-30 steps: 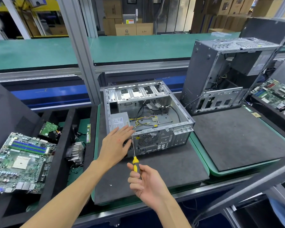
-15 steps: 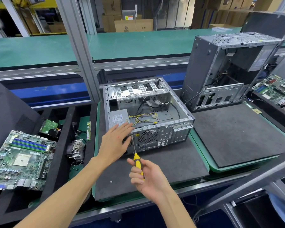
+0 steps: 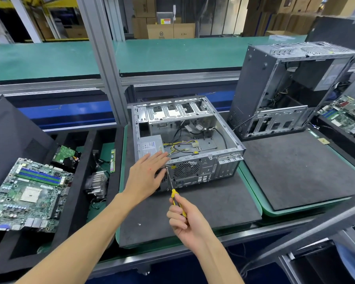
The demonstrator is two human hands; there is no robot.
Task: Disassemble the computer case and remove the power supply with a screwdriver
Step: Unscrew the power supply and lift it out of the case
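head view: left hand (image 3: 147, 176) flat on computer case (image 3: 195, 152), right hand (image 3: 186, 219) grips screwdriver (image 3: 173, 191); motherboard (image 3: 29, 193) left

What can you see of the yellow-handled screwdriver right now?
The yellow-handled screwdriver has a slim bare metal shaft and a yellow grip with dark markings. The right hand holds the handle, fingers curled round it. The shaft slants up and slightly left, its tip meeting the upper left corner of the rear panel of the open grey metal computer case, beside the round fan grille. The left hand rests flat, just left of the tip.
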